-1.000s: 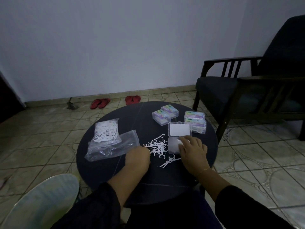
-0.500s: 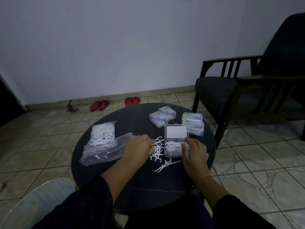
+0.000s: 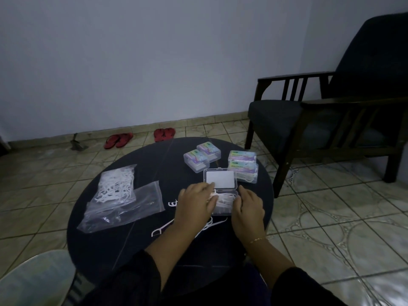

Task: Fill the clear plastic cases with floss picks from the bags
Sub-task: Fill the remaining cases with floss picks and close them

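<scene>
A: Left to right, quick. Bags?
B: Full floss pick bag [image 3: 116, 184] far left on the round table [image 3: 106, 246], overlapping a flat, near-empty zip bag [image 3: 123, 206]. Likely parked there to keep the middle free.
A: Hands?
B: Left hand [image 3: 194, 206] sits at the left edge of the open clear case [image 3: 225, 203], fingers bent over the picks inside; can't tell if it pinches any. Right hand [image 3: 248, 206] touches the case's right edge, fingers loose, probably steadying it. Lid [image 3: 220, 180] lies open on the far side.
A: Loose ones?
B: Loose floss picks [image 3: 159, 231] near the left wrist.
A: Room?
B: Closed labelled cases [image 3: 202, 156] far, more [image 3: 242, 164] just right, close to the table's right rim. Bare tabletop near side.
</scene>
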A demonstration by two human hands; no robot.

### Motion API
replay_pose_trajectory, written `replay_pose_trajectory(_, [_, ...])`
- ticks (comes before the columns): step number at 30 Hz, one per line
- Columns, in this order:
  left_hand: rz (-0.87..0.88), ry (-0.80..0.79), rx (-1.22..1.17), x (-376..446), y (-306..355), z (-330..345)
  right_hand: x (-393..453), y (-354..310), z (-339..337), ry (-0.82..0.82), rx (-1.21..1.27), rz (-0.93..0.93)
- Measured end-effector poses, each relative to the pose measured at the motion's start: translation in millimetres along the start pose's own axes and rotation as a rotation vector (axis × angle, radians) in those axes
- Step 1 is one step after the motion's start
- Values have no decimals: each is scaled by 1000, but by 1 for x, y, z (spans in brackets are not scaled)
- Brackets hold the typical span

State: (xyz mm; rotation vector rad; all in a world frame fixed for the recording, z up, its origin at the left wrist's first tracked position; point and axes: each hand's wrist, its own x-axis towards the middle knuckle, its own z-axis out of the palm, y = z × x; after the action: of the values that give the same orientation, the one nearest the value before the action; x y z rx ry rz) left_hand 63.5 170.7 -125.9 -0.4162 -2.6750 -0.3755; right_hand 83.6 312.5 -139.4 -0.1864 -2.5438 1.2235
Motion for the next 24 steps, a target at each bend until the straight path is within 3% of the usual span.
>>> replay_pose_trajectory(2, [-133, 67, -26, -16, 2, 4, 0, -1, 0, -18, -37, -6])
replay_pose_trajectory(5, [-286, -90, 1, -30, 10, 4, -2, -3, 1, -43, -128, -18])
replay_pose_trajectory(11, [-230, -195, 5, -32, 13, 3, -6, -5, 2, -92, -319, -76])
replay_pose_trajectory(24, [-200, -116, -88, -35, 12, 2, -11, -7, 2, -102, -401, -143])
